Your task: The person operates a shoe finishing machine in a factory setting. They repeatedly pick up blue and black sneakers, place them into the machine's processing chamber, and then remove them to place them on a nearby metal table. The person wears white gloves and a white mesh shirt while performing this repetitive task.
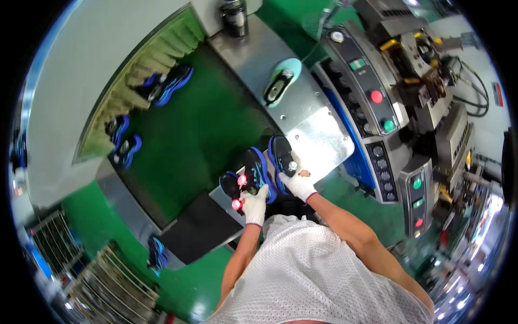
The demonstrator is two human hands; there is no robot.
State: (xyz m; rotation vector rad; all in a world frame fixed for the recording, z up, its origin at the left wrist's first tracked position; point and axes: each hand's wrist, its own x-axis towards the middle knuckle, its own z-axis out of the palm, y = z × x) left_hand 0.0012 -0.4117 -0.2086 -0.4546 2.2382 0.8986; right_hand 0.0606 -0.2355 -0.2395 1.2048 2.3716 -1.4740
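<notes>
Gloved hands and shoes beside a green belt. The right hand [298, 184] was clasped around the heel end of a black-and-blue shoe [279, 151], near the silver knob [293, 166] at its opening; a hold there presumably steadied the shoe while leaving toe and sole edge uncovered. The left hand [254, 206] was closed on the heel end of the middle shoe [254, 162], its thumb along the blue sole edge. Whether its fingers also gripped the outer shoe [230, 185], beside the bright red knobs [242, 180], could not be told, since the glove hid the contact. The three shoes stood close together in front of the wearer's body, toes pointing away, an arrangement that likely kept them all within easy reach.

Beyond the right-hand shoe ran a metal ledge [259, 54], which bore a turquoise sole-shaped piece [292, 67] and, at its far end, a dark cup [234, 20], apparently set there to stay off the belt [194, 129]. On the belt, further shoes [175, 83] lay by a strip curtain [102, 124], whose hanging form would let them pass beneath. To the right, a control panel [367, 81] faced the worker, its buttons seemingly placed for ready pressing.
</notes>
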